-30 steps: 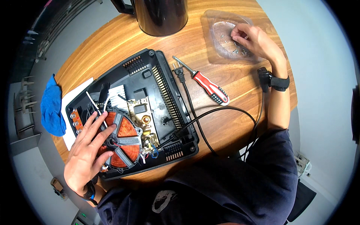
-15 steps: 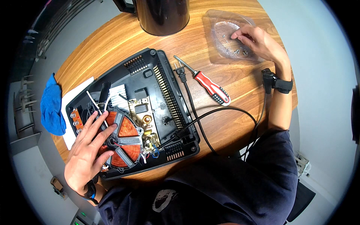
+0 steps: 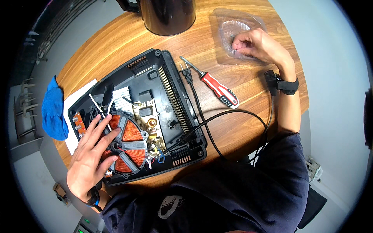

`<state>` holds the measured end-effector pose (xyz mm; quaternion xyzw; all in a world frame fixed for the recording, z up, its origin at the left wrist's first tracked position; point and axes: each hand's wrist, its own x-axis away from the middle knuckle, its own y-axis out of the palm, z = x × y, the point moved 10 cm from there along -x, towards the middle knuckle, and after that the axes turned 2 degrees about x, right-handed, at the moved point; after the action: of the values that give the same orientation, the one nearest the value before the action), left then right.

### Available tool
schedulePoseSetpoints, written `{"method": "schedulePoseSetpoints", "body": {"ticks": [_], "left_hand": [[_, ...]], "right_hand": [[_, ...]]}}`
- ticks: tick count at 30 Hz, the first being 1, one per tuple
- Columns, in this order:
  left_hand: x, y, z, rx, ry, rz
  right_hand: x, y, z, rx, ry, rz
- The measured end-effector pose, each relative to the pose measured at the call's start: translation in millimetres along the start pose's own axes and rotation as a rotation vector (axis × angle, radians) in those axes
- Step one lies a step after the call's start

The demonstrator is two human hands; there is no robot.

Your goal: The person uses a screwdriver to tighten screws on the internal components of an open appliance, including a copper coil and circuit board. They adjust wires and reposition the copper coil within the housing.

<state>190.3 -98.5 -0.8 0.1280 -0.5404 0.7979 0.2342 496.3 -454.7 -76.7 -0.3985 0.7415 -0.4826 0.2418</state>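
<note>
On the wooden table [image 3: 248, 93], an open, black plastic appliance housing [image 3: 163, 116] lies skewed, slotted side facing right, long axis unclear. The left hand [image 3: 87, 155] rests, fingers spread, on its round copper coil [image 3: 131, 134]; the right hand [image 3: 261, 44] pinches inside a clear plastic tray [image 3: 225, 29], on what I can't tell. Pale print [image 3: 171, 206] marks the dark shirt [image 3: 241, 186].

Brightly lit wooden table [image 3: 248, 91], shadow along its near edge, bent fisheye rim, 4 black corners
</note>
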Motion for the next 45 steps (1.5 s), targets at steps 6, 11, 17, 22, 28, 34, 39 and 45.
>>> {"method": "schedulePoseSetpoints", "body": {"ticks": [6, 11, 17, 22, 28, 34, 39, 45], "left_hand": [[1, 0, -1, -0.026, 0.016, -0.002], [-1, 0, 0, -0.008, 0.004, -0.005], [0, 1, -2, -0.019, 0.018, 0.003], [0, 0, 0, -0.022, 0.013, -0.005], [-1, -1, 1, -0.025, 0.014, -0.005], [0, 0, 0, -0.023, 0.007, -0.008], [0, 1, -2, -0.032, 0.007, -0.011], [1, 1, -2, -0.027, -0.001, -0.012]], "right_hand": [[2, -25, -3, -0.198, 0.133, 0.089], [10, -43, -8, -0.425, 0.106, 0.181], [10, -48, -21, -0.434, 0.029, 0.152], [14, -49, -17, -0.443, 0.093, 0.194], [16, -46, -10, -0.352, 0.066, 0.18], [15, -47, -12, -0.334, 0.032, 0.18], [15, -57, -31, -0.145, -0.013, 0.174], [15, -56, -4, -0.201, 0.043, 0.226]]}}
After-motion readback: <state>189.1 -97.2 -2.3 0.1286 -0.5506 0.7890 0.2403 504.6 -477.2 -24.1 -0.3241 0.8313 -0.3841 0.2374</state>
